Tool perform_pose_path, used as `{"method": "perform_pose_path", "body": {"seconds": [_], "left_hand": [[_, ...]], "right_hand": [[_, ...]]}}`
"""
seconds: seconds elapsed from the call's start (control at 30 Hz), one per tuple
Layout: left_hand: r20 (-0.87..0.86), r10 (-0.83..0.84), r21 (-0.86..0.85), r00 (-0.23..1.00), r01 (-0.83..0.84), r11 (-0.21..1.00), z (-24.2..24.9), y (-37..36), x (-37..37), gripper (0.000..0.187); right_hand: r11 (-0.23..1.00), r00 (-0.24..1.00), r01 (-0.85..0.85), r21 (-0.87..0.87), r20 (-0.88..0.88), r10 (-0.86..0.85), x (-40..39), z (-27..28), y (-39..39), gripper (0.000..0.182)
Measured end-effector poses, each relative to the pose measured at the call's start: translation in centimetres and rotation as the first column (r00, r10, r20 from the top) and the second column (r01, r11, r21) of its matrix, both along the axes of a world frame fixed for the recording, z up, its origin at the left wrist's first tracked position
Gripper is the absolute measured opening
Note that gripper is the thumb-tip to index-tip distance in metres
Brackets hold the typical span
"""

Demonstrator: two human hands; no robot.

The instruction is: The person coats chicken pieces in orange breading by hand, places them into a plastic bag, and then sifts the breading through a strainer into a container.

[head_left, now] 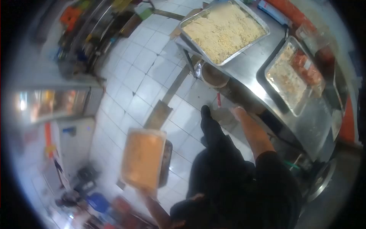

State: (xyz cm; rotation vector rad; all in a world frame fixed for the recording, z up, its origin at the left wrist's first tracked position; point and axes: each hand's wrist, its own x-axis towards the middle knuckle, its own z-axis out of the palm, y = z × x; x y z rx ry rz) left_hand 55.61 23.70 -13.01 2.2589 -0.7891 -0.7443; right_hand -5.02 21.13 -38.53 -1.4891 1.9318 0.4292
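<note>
My left hand (146,194) is closed on the near edge of a shallow rectangular tray (164,138) filled with a smooth orange-tan food (143,158). The tray is held out over the tiled floor, and a darker tray (166,164) shows along its right side. My right hand (238,112) hangs low by the steel table's edge, small and blurred; I cannot tell whether its fingers hold anything. A slim red object (219,100) appears just left of that hand.
On the steel table (248,72) sit a large tray of crumbly yellow food (225,30) and a tray with pale food and a red packet (291,76). A round tub (213,76) stands below. A lit display fridge (57,103) and a blue bowl (98,202) are at left.
</note>
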Motion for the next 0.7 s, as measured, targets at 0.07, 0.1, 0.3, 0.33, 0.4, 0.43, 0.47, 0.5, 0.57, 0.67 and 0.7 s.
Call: {"method": "perform_pose_path", "body": {"seconds": [0.07, 0.1, 0.3, 0.33, 0.4, 0.43, 0.47, 0.5, 0.57, 0.67, 0.7], "left_hand": [[-0.078, 0.079, 0.008, 0.994, -0.078, 0.997, -1.4, -2.0, 0.1, 0.037], [-0.100, 0.119, 0.020, 0.988, -0.117, 0.993, -2.4, -3.2, 0.0, 0.037], [-0.125, 0.244, 0.079, 0.962, -0.236, 0.969, -7.1, -12.9, -1.8, 0.038], [-0.121, 0.256, 0.088, 0.959, -0.247, 0.965, -7.5, -14.4, -2.1, 0.038], [-0.127, 0.254, 0.086, 0.959, -0.244, 0.966, -7.2, -17.0, -2.7, 0.038], [-0.143, 0.253, 0.074, 0.957, -0.245, 0.967, -7.0, -18.5, -3.2, 0.038], [-0.162, 0.250, 0.061, 0.955, -0.243, 0.968, -6.7, -19.8, -3.5, 0.038], [-0.182, 0.238, 0.040, 0.954, -0.234, 0.971, -6.5, -21.6, -3.9, 0.038], [-0.235, 0.212, 0.000, 0.949, -0.218, 0.976, -5.8, -25.4, -5.0, 0.038], [-0.312, 0.152, -0.044, 0.938, -0.174, 0.984, -4.4, -31.4, -6.5, 0.038], [-0.337, 0.129, -0.062, 0.933, -0.159, 0.985, -4.0, -33.5, -7.0, 0.038]], "right_hand": [[0.942, 0.935, 0.330, 0.065, 0.114, -0.336, 1.4, -2.4, -3.2, 0.035], [0.806, 0.785, 0.574, 0.145, 0.181, -0.592, 1.8, -3.8, -5.2, 0.042], [-0.048, -0.196, 0.904, 0.424, 0.314, -0.929, 2.2, -14.2, -16.4, 0.064], [-0.056, -0.212, 0.912, 0.406, 0.350, -0.913, 1.8, -15.4, -17.4, 0.065], [-0.064, -0.215, 0.931, 0.359, 0.398, -0.892, 1.6, -15.5, -17.7, 0.066], [-0.062, -0.209, 0.940, 0.336, 0.421, -0.883, 1.6, -14.5, -17.2, 0.067], [-0.057, -0.203, 0.946, 0.320, 0.444, -0.873, 1.7, -13.1, -16.3, 0.068], [-0.044, -0.188, 0.951, 0.307, 0.459, -0.868, 2.0, -11.5, -15.3, 0.069], [-0.017, -0.158, 0.960, 0.281, 0.489, -0.858, 1.8, -8.1, -14.0, 0.070], [0.619, 0.578, 0.766, 0.175, 0.236, -0.781, 1.4, -3.0, -10.7, 0.048], [0.771, 0.766, 0.606, 0.195, 0.120, -0.632, 1.7, -1.1, -9.8, 0.042]]}}
